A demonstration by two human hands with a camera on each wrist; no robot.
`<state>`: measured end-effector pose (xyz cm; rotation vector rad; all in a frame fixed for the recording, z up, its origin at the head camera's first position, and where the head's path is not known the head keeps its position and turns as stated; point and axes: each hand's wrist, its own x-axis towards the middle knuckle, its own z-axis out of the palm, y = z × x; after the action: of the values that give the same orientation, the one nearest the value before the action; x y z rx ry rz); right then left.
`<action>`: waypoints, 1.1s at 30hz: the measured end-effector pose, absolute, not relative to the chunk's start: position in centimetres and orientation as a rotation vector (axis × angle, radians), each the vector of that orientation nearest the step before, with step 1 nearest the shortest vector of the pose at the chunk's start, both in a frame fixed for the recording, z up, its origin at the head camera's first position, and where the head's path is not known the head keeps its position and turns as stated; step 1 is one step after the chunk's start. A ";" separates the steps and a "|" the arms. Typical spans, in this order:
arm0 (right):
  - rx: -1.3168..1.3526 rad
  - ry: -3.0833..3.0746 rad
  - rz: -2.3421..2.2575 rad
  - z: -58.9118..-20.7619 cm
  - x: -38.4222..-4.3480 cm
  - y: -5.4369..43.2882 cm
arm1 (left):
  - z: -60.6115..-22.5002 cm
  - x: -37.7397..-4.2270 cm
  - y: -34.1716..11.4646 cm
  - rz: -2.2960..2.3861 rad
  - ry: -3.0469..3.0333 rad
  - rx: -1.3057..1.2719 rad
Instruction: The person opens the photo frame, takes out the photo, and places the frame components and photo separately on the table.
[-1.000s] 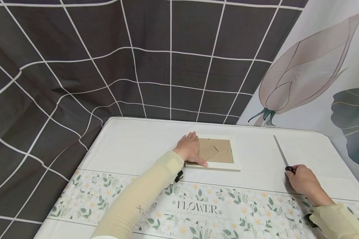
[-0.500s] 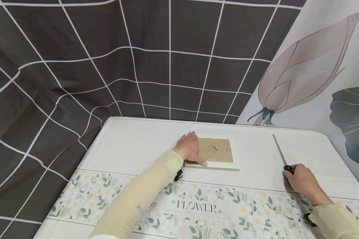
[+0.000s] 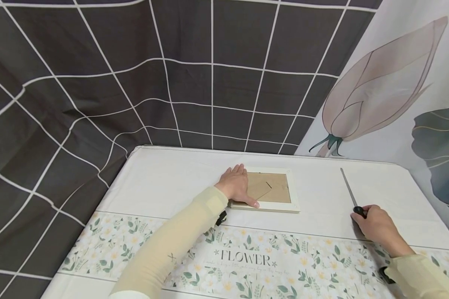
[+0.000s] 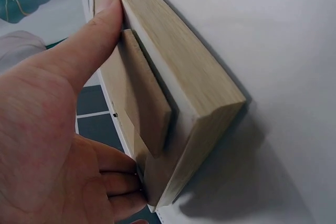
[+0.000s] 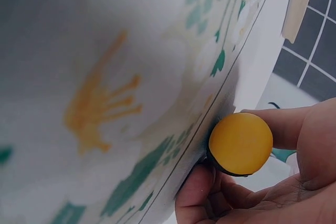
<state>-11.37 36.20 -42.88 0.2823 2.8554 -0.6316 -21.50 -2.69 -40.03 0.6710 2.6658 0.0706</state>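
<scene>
A picture frame (image 3: 294, 195) with a pale wooden border lies on the table with its brown backing board (image 3: 277, 189) facing up. My left hand (image 3: 235, 185) rests across its left end, fingers straight and thumb spread along the near border. In the left wrist view, a brown flap (image 4: 147, 98) stands slightly raised from the back, under the palm. Off to the right, my right hand (image 3: 379, 226) grips the black handle of a screwdriver (image 3: 349, 187). Its shaft points away from me, apart from the picture frame. The yellow handle end (image 5: 241, 144) shows in the right wrist view.
A white tablecloth (image 3: 172, 178) with a flowered band and the word FLOWER covers the table. Dark curtain-like cloth (image 3: 187, 83) with white grid lines hangs behind and on the left. Pale cloth with a large printed bud (image 3: 381, 83) hangs at the right.
My right hand and the screwdriver have drifted very slightly left. The left hand and the picture frame stay as they were.
</scene>
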 end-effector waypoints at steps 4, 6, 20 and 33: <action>0.297 2.866 -0.641 -42.8 -11.2 36.1 | -40.0 -21.7 -3.0 0.116 2.654 0.686; 0.362 2.892 -0.634 -42.7 -11.1 35.6 | -40.1 -21.9 -3.3 0.149 2.648 0.696; 0.076 3.068 -0.713 -40.7 -9.4 27.8 | -39.5 -24.9 -6.3 0.137 2.659 0.962; -0.281 2.820 -0.841 -40.7 -8.3 20.6 | -39.8 -26.1 -7.3 0.187 2.557 1.065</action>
<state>-8.33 20.58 -40.72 -0.2808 2.8202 -0.8405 -26.09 -7.34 -39.79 1.0649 2.5566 0.1869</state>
